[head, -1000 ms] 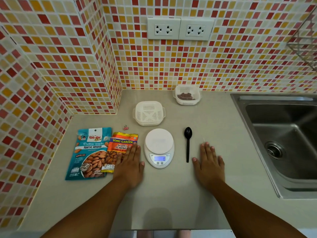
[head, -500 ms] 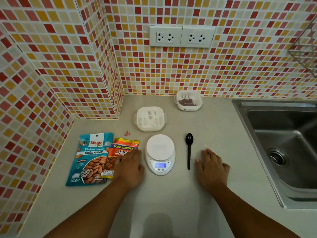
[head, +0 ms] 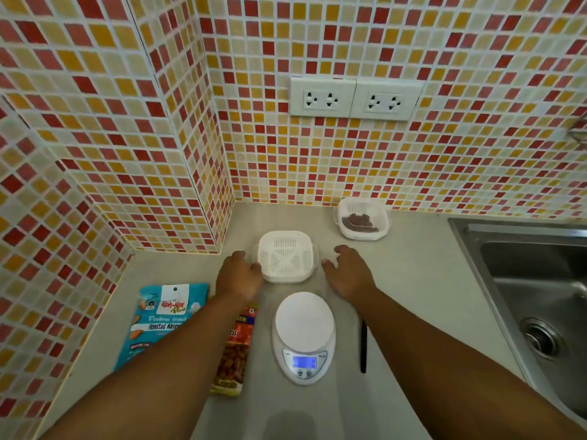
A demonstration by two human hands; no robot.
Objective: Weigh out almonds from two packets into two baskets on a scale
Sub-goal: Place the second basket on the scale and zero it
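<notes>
I have a hand on each side of the empty white basket [head: 287, 257] because it needs carrying to the scale [head: 304, 336], which sits just in front of it with its platform bare. My left hand [head: 239, 276] touches the basket's left handle with loosely curved fingers — I can't tell whether it grips yet. My right hand [head: 346, 273] is relaxed and spread just beside the right rim, not quite touching.

The basket stands upright, mouth up, roughly square, with its two handles pointing left and right toward my palms. The scale's long axis runs toward me, display at the near end so I can read it.

The two almond packets — the blue packet [head: 162, 322] and the orange packet [head: 236, 347] — lie flat under my left forearm, long sides running away from me. The second basket [head: 362, 222] waits by the back wall, something dark already inside.
</notes>
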